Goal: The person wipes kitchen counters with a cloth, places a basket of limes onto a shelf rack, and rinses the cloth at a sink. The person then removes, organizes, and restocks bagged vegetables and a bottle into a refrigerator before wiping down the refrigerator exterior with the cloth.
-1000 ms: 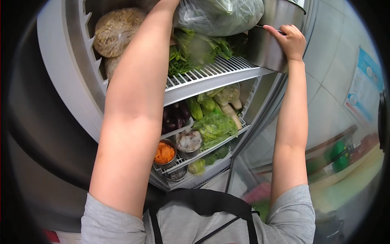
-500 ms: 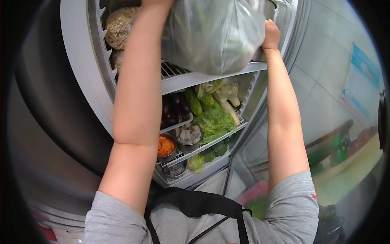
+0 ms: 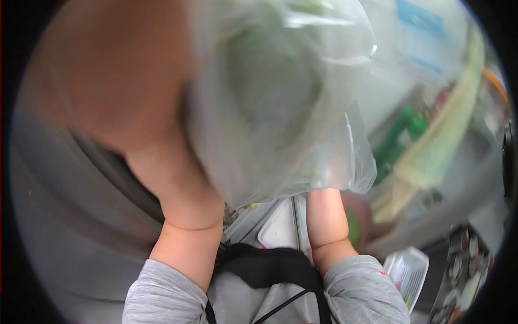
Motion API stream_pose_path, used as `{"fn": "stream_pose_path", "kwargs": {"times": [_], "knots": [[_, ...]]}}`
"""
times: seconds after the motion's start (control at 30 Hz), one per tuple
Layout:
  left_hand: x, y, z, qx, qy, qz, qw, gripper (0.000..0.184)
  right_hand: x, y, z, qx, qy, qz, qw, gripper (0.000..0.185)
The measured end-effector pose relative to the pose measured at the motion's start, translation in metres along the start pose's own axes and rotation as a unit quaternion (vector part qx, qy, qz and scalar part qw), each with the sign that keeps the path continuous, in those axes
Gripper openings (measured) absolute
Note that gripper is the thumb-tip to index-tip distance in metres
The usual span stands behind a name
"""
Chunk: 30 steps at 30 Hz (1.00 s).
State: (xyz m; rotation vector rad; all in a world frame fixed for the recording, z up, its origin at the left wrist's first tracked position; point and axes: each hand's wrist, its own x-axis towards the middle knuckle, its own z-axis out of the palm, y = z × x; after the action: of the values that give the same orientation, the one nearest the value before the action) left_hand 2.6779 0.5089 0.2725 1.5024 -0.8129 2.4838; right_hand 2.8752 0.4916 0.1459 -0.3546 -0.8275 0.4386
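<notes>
A clear plastic bag point(image 3: 259, 102) with something green inside fills the middle, very close to the camera and blurred. My left hand and forearm point(image 3: 113, 75) rise along its left side as a large smear. That hand seems to hold the bag up, though its fingers do not show. Behind the lower right of the bag goes my right forearm point(image 3: 326, 216); the plastic hides the hand, so its grip cannot be made out.
The glass door point(image 3: 377, 108) stands at the right, with a green bottle point(image 3: 396, 135) and a pale yellowish cloth point(image 3: 442, 156) visible there. Lower right are a white ribbed tray point(image 3: 407, 275) and a dark rack of small items point(image 3: 464, 275). A dark rounded surface point(image 3: 65, 216) lies at the left.
The bag has come out from the upper fridge shelf towards me and now covers most of the shelves. Both arms have drawn back; my right hand has left the metal pot's side.
</notes>
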Motion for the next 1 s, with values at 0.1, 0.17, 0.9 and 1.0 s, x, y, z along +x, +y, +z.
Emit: {"fn": "stream_pose_path", "kwargs": {"times": [0.1, 0.17, 0.9, 1.0], "knots": [[-0.008, 0.055, -0.014, -0.034, 0.017, -0.034, 0.999, 0.020, -0.052, -0.036, 0.013, 0.032, 0.002, 0.014, 0.999, 0.042], [-0.009, 0.093, -0.024, -0.059, 0.027, -0.056, 0.996, 0.021, -0.088, -0.056, 0.017, 0.071, -0.061, 0.034, 0.995, 0.043], [-0.039, 0.310, 0.150, -0.318, 0.007, -0.229, 0.920, 0.021, -0.385, -0.405, -0.059, -0.248, 0.348, -0.102, 0.898, 0.040], [-0.098, 0.326, 0.236, -0.333, -0.038, -0.287, 0.897, 0.032, -0.405, -0.459, -0.092, -0.336, 0.342, -0.154, 0.864, 0.041]]}}
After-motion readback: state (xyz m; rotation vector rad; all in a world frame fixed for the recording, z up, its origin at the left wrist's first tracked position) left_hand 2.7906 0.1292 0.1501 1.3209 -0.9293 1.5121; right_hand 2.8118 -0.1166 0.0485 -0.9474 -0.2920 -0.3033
